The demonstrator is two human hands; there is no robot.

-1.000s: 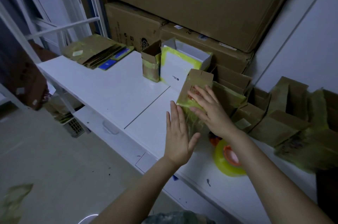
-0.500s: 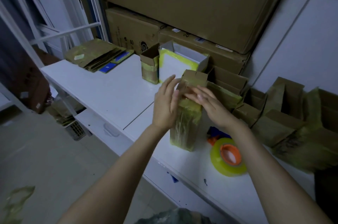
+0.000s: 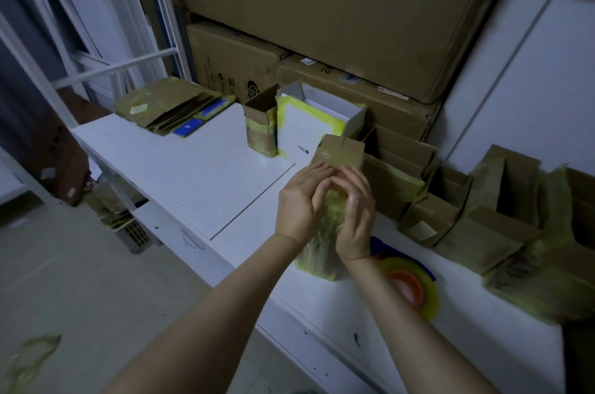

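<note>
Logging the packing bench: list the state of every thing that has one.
Tall brown cardboard box wrapped in yellow tape: upright, held between left hand and right hand.
Yellow tape roll with orange core: lying flat.
White box edged in yellow tape: top open.
Small brown carton: upright, flap open.
Flattened brown cartons: stacked flat.

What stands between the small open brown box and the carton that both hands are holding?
In the head view, a white box edged with yellow tape stands there, open at the top.

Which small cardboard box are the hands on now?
The upright tape-wrapped box, held between left hand and right hand; the other boxes stand untouched behind it.
</note>
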